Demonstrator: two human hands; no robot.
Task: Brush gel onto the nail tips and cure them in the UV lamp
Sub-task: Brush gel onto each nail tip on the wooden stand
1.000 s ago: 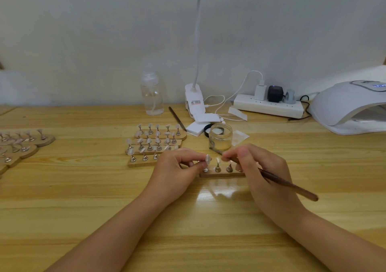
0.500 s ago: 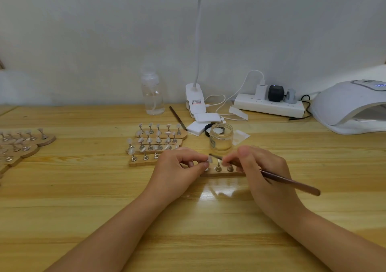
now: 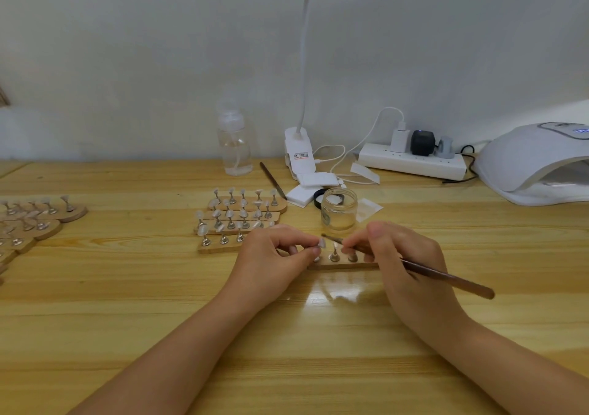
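The left hand (image 3: 274, 260) pinches a nail tip (image 3: 322, 243) on the wooden stand (image 3: 342, 265), the right hand (image 3: 404, 261) pinches the brush (image 3: 414, 266) beside it, the lamp (image 3: 538, 163) at two o'clock; a slip could smear gel or topple the stand.

Pale striped wooden table (image 3: 127, 303), white UV lamp (image 3: 529, 159), brown brush (image 3: 446, 279), clear jar (image 3: 338, 210)

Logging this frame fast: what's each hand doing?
Left hand: pinches a nail tip on its stand.
Right hand: grips the brush.
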